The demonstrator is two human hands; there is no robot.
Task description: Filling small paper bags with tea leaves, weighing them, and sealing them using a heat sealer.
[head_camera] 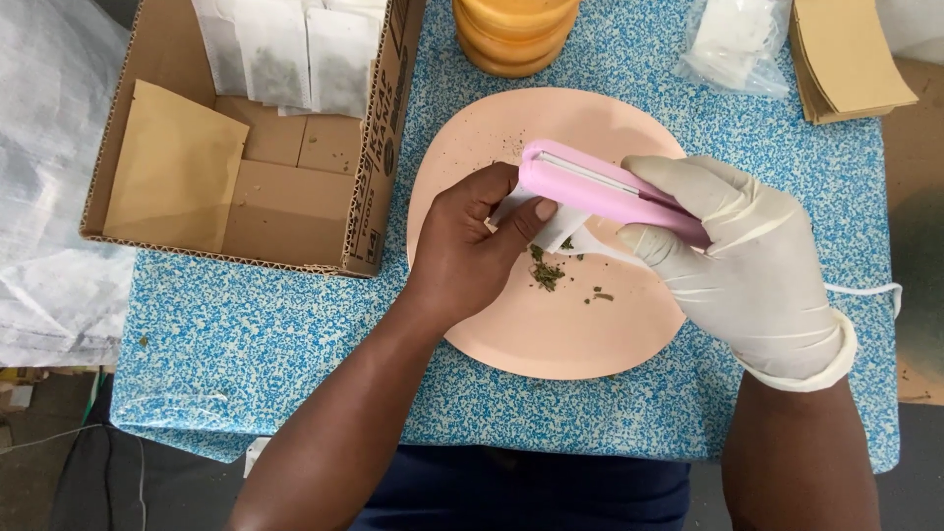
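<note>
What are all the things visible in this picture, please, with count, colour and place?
plate: one, pink, table centre
dried herb bits: green, on plate
small sachet: one, white, between both hands
sealer tool: one, pink, over plate
cardboard box: one, brown, left
sachets in box: several, white
paper envelopes: stack, tan, top right
jar: one, orange, top
tablecloth: blue speckled
left hand: bare, holds sachet
right hand: white glove, grips sealer

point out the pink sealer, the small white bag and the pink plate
pink sealer (590,187), head view, on the middle of its upper arm.
small white bag (560,226), head view, on the bare part below the sealer.
pink plate (551,334), head view, on a bare part near the front rim.
</note>
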